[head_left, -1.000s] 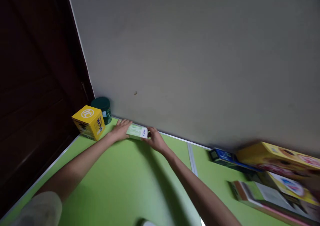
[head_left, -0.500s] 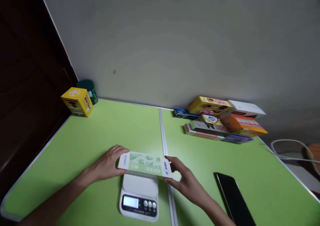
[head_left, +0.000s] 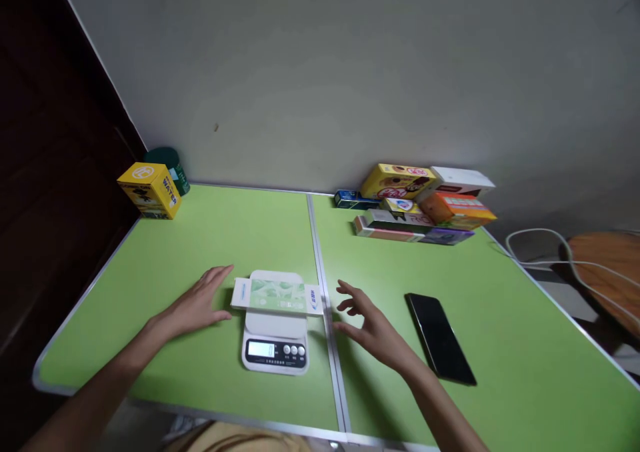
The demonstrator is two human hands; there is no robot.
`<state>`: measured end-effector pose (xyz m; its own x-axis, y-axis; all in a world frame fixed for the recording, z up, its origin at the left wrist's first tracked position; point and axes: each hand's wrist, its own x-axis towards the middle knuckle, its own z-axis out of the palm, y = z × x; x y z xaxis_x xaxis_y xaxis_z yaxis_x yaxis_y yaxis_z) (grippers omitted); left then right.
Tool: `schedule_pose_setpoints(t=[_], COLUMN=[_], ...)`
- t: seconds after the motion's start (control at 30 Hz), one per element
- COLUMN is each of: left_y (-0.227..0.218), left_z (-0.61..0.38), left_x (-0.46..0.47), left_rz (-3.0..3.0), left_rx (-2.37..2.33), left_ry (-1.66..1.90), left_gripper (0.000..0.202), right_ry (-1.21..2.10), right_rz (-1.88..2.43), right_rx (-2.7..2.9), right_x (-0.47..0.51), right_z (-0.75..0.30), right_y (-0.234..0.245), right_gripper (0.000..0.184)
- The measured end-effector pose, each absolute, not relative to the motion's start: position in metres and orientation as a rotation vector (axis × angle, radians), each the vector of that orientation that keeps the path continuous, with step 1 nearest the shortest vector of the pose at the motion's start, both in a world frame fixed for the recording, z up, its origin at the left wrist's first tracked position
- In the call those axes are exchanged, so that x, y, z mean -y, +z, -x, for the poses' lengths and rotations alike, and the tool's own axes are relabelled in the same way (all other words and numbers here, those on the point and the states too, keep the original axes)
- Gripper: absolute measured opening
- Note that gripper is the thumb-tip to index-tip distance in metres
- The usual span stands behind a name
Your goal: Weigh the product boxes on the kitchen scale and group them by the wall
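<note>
A flat white-and-green box (head_left: 278, 296) lies crosswise on the white digital kitchen scale (head_left: 276, 324), with both of its ends sticking out past the platform. The scale's display is lit; its digits are too small to read surely. Just off the box's left end is my left hand (head_left: 201, 303), thumb and fingers apart, holding nothing. My right hand (head_left: 367, 322) hovers a little way off the right end, its fingers spread and slightly curled, also with nothing in it.
A black phone (head_left: 440, 339) lies to the right. Several snack and product boxes, among them a yellow one (head_left: 397, 181), are grouped along the wall. A yellow cube-shaped box (head_left: 150, 191) and a dark green canister (head_left: 173, 167) stand at the far left. A white cable (head_left: 540, 232) loops beyond the right edge.
Both hands have let go of the white-and-green box, which now rests on the scale. The hands have drawn apart to either side. The camera view has shifted, showing more of the table's near edge.
</note>
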<state>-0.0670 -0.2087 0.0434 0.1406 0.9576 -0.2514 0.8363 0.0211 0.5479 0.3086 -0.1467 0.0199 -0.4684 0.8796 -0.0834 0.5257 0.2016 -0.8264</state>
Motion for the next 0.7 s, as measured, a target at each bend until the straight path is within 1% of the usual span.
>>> schedule_pose_setpoints(t=[0.07, 0.17, 0.4, 0.7], left_y=[0.041, 0.035, 0.022, 0.032], left_z=[0.078, 0.092, 0.105, 0.090], left_x=[0.215, 0.225, 0.237, 0.227], left_rz=[-1.817, -1.762, -1.721, -1.726], left_rx=[-1.744, -1.769, -1.765, -1.690], left_ry=[0.298, 0.333, 0.399, 0.407], left_gripper=[0.084, 0.082, 0.080, 0.077], right_ry=[1.168, 1.178, 1.133, 1.162], right_rz=[1.353, 1.390, 1.301, 1.238], right_rx=[2.037, 2.001, 2.041, 2.115], right_x=[0.149, 0.153, 0.156, 0.152], right_z=[-0.318, -0.324, -0.310, -0.298], right_y=[0.022, 0.022, 0.022, 0.032], right_gripper=[0.064, 0.061, 0.055, 0.056])
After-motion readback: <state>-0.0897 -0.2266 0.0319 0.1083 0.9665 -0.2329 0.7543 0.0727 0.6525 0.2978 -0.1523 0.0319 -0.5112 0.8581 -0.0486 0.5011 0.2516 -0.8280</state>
